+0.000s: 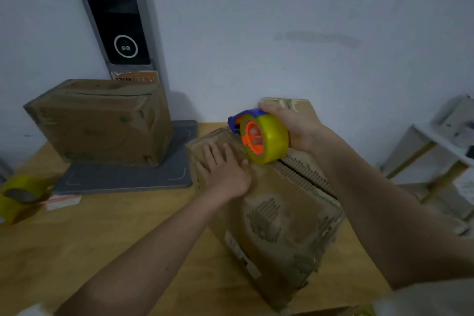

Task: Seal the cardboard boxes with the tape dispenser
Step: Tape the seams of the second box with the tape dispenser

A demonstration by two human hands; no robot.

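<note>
Worn brown cardboard box (269, 202) at centre of the wooden table (107, 233), top seam still gaping at 2 o'clock, no tape visible on it. Left hand (225, 172) presses flat on the flap, fingers straight and spread. Right hand (289, 126) wraps the blue-and-orange dispenser with yellow tape roll (261, 136) at the far edge. Second brown box (102, 120) at 10 o'clock, seal state unclear. Taping looks barely begun.
</note>
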